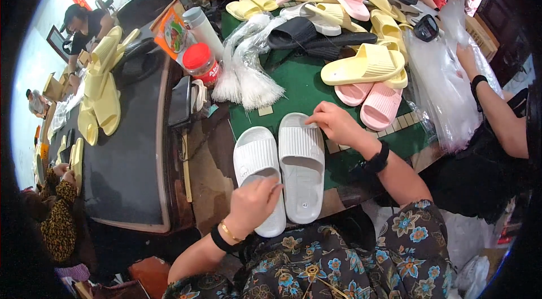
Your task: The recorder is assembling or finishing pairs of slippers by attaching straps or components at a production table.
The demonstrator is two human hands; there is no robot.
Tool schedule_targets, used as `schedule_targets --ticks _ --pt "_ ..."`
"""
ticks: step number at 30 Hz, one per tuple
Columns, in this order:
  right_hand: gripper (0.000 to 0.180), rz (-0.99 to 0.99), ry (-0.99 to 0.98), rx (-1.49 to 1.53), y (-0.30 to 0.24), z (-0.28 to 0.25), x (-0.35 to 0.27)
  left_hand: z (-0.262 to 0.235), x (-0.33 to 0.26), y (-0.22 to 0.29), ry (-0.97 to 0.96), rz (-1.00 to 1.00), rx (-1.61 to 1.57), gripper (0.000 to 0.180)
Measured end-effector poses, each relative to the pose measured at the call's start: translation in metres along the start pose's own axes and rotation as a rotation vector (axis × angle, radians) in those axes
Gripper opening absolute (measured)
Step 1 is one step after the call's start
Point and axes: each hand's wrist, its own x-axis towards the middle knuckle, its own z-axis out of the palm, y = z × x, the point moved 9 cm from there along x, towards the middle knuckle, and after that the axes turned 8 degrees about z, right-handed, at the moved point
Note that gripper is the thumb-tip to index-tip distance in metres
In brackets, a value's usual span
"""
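Observation:
Two light grey slide slippers lie side by side at the table's near edge, toes pointing away: a left slipper [255,152] and a right slipper [302,186]. My left hand [254,203] is over the footbed of the left slipper, fingers curled together and slightly blurred. At the toe opening of the right slipper, my right hand [337,125] has thumb and forefinger pinched together. Whatever either hand pinches is too small or hidden to name. Beyond the slippers lies a bundle of thin clear plastic strands [248,76].
Yellow slippers [367,64], pink slippers [381,106] and black slippers [293,33] are heaped on the green table top [333,172]. A red-lidded jar [200,63] and a flask [203,29] stand at left. Clear plastic bags [446,95] hang at right, beside a co-worker's arm [497,107].

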Motion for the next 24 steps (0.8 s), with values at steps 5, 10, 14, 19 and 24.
schedule_targets --ticks 5,10,14,19,24 --pt "0.024 -0.039 -0.338 -0.085 0.012 0.028 0.015 -0.044 0.003 -0.059 0.115 -0.364 -0.084 0.013" --pt "0.018 -0.075 -0.418 -0.115 0.020 0.031 0.017 -0.029 -0.002 -0.149 0.059 -0.674 -0.226 0.029" --pt "0.015 -0.128 -0.426 -0.113 0.016 0.034 0.018 -0.006 0.000 -0.186 -0.016 -0.714 -0.251 0.042" --pt "0.020 -0.129 -0.444 -0.176 0.011 0.035 0.011 0.021 0.013 -0.191 -0.033 -0.663 -0.183 0.036" --pt "0.011 -0.083 -0.427 -0.222 0.015 0.034 0.009 0.030 0.016 -0.189 -0.013 -0.641 -0.209 0.023"
